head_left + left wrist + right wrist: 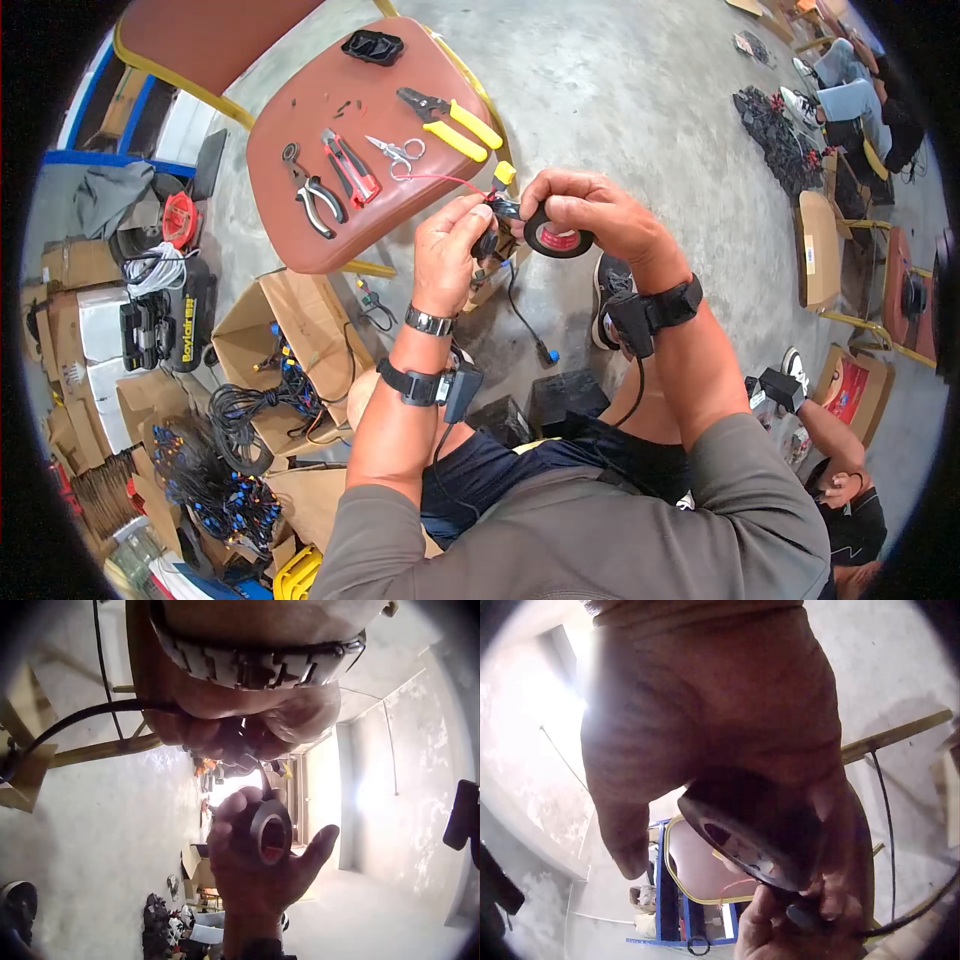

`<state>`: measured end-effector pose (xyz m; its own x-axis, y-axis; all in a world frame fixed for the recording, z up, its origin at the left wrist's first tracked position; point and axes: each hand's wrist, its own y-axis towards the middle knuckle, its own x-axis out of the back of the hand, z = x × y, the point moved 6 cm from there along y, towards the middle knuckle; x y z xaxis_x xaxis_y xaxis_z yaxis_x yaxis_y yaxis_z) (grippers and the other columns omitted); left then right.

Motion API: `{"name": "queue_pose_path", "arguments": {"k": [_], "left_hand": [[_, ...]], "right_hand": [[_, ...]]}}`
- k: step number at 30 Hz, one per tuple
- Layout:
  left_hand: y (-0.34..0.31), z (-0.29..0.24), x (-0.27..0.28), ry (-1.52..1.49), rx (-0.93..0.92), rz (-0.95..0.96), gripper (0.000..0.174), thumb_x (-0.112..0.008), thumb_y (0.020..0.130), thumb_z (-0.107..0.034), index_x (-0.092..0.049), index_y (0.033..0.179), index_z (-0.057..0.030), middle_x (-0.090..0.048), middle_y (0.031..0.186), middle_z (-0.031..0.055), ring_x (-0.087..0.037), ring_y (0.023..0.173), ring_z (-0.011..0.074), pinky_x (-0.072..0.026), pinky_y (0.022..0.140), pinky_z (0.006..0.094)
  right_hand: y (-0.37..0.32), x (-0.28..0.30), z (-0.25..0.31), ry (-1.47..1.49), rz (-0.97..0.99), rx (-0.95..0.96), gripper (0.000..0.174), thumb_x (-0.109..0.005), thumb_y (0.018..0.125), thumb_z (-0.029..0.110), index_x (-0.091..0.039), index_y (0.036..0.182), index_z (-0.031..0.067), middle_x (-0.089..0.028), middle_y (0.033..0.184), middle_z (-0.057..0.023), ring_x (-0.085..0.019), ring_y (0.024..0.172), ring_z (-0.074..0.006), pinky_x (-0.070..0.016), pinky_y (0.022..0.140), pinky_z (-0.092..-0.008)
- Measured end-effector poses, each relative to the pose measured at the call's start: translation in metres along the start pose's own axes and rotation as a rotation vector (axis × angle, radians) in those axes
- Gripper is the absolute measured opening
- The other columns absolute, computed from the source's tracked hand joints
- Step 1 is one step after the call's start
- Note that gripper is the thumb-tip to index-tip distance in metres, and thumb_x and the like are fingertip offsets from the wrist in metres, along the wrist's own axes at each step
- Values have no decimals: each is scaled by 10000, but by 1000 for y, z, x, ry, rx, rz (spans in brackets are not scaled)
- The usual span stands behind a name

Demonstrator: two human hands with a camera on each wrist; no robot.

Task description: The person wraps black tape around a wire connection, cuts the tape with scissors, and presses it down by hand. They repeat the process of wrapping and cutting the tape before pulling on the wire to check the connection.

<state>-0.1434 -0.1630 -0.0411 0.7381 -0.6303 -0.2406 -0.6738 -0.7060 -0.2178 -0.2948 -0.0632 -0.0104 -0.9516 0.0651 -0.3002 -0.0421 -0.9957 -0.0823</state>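
My left hand [450, 255] pinches a dark cable near a yellow connector [504, 173], and a thin red wire [440, 178] runs from there over the chair seat. Just right of it, my right hand [600, 215] grips a roll of black tape [556, 238], a strip of which stretches to the cable. The left wrist view shows the roll [271, 832] against the right hand [259, 877], below the left fingers [217, 735]. In the right wrist view the roll [742, 825] lies under the right palm, partly in shadow.
On the brown chair seat [290, 120] lie pliers [318, 205], a red cutter [350, 168], small scissors [400, 152], yellow-handled strippers [455, 125] and a black item [372, 47]. Boxes [310, 325] and bundled cables [215, 490] stand at left; other people sit at right.
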Motion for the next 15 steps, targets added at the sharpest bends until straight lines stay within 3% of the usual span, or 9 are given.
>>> {"name": "queue_pose_path", "arguments": {"k": [2, 5, 8, 11, 15], "left_hand": [[-2, 1, -2, -62, 55, 43, 225, -598, 985, -152, -660, 1113, 23, -701, 878, 72, -641, 716, 121, -468, 546, 234], [-2, 0, -1, -61, 67, 78, 207, -596, 990, -132, -641, 1121, 21, -712, 894, 97, -659, 681, 145, -491, 517, 245], [-3, 2, -1, -20, 34, 104, 209, -596, 989, -118, -648, 1126, 31, -705, 875, 88, -654, 665, 145, -512, 540, 253], [-4, 3, -5, 19, -30, 129, 227, -599, 991, -121, -651, 1144, 39, -695, 851, 75, -652, 664, 145, -524, 553, 261], [-9, 2, -9, 137, -13, 127, 207, -630, 980, -114, -677, 1122, 30, -677, 830, 37, -630, 674, 123, -525, 588, 264]], "right_hand": [[3, 0, -3, -23, -46, 11, 182, -628, 967, 216, -686, 1033, 57, -668, 968, 7, -577, 900, -61, -471, 797, -237], [6, 6, -14, -171, -105, -157, 139, -640, 953, 173, -680, 1026, 62, -667, 952, 11, -578, 866, -52, -479, 755, -245], [13, 9, -24, -310, -125, -42, 142, -663, 909, 132, -661, 1011, 33, -682, 920, -26, -613, 867, -92, -506, 752, -288], [15, 3, -24, -432, -131, -7, 182, -650, 894, 45, -639, 1073, 16, -678, 970, -27, -602, 903, -94, -493, 812, -264], [17, -2, -18, -589, -79, 45, 264, -663, 850, 55, -628, 1105, -3, -700, 1002, -79, -617, 969, -132, -501, 879, -302]]}}
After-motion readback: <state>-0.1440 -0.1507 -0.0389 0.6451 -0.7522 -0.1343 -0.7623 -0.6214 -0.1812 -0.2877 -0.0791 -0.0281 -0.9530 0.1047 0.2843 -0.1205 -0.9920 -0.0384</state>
